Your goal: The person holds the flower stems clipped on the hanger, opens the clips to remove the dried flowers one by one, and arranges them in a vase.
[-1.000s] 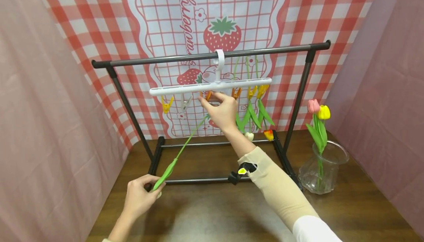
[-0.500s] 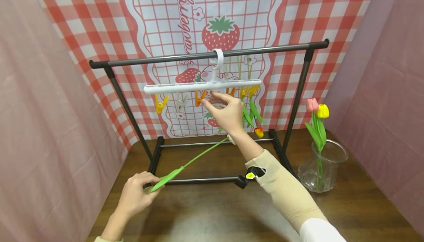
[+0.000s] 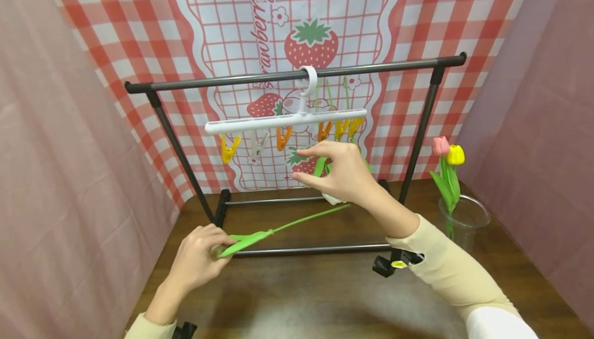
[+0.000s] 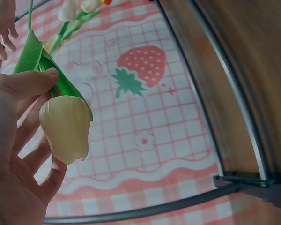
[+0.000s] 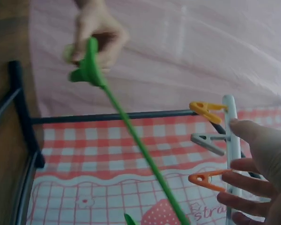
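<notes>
My left hand (image 3: pixel 197 256) pinches an artificial tulip just behind its bloom, low at the left of the rack. In the left wrist view its cream tulip (image 4: pixel 65 129) hangs head down, thumb on the green leaves. The bare green stem (image 3: pixel 301 221) slants up to the right, its tip below my right hand (image 3: pixel 348 174). That hand holds nothing, thumb and fingers spread apart, under the white clip hanger (image 3: pixel 264 122). Left of its fingertips hang an orange clip (image 3: pixel 284 139), a white clip (image 3: pixel 260 146) and a yellow clip (image 3: pixel 229 149), each without a flower.
A dark metal rack (image 3: pixel 232 80) carries the hanger. Behind my right hand, several tulips hang upside down from clips, partly hidden. At the right, a clear vase (image 3: pixel 464 215) holds a pink tulip (image 3: pixel 441 146) and a yellow tulip (image 3: pixel 456 154).
My right hand has moved from the orange clip, right and down. The stem tip has dropped away from the clips and swung right, while the left hand keeps its grip. The hanger has shifted slightly.
</notes>
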Tool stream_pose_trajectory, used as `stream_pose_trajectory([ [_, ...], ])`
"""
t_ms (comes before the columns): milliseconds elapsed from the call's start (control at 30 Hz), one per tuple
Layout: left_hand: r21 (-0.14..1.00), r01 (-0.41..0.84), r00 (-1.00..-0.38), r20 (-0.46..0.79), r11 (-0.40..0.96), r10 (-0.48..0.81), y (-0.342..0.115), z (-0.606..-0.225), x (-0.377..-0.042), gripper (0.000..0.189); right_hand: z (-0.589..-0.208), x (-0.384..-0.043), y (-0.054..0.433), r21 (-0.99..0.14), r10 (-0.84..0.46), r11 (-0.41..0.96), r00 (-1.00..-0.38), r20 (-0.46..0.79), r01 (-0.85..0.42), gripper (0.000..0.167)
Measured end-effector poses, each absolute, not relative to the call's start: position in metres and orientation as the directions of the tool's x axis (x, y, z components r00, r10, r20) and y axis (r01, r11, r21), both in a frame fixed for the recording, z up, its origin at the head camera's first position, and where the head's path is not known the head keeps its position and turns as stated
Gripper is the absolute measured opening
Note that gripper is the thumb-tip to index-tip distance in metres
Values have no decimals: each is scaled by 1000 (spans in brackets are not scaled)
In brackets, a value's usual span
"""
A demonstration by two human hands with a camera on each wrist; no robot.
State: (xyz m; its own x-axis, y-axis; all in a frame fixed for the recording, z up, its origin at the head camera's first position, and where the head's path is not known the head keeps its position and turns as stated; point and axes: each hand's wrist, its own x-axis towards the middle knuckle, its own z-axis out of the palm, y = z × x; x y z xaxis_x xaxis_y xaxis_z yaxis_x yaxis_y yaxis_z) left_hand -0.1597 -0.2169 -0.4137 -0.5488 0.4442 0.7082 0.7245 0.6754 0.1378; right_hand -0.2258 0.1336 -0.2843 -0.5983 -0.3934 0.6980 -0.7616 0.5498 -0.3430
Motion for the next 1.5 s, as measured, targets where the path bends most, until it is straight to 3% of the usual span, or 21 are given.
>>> stream_pose_trajectory([
  [233,64,762,-479,725,644,495,-201,-395,-166,35,-292,-202,146,-247,-642,520,-564,518,-818,40],
  [500,17,791,-419,743,612,521,-188,-377,-171,35,-308,-185,149,-150,-731,533,-542,415,-833,36],
  [767,1,798,-401,748,603,529,-179,-364,-173,35,-316,-181,156,-75,-720,482,-443,534,-873,22],
  [1033,-2,804,-388,756,595,527,-171,-358,-171,34,-318,-181,158,-1,-704,426,-332,628,-905,27],
  [1233,-5,806,-379,763,591,523,-167,-356,-169,33,-318,-178,158,51,-706,417,-288,647,-907,25],
  [1500,12,801,-392,766,599,509,-163,-358,-170,29,-321,-174,160,211,-691,501,-241,682,-840,22],
])
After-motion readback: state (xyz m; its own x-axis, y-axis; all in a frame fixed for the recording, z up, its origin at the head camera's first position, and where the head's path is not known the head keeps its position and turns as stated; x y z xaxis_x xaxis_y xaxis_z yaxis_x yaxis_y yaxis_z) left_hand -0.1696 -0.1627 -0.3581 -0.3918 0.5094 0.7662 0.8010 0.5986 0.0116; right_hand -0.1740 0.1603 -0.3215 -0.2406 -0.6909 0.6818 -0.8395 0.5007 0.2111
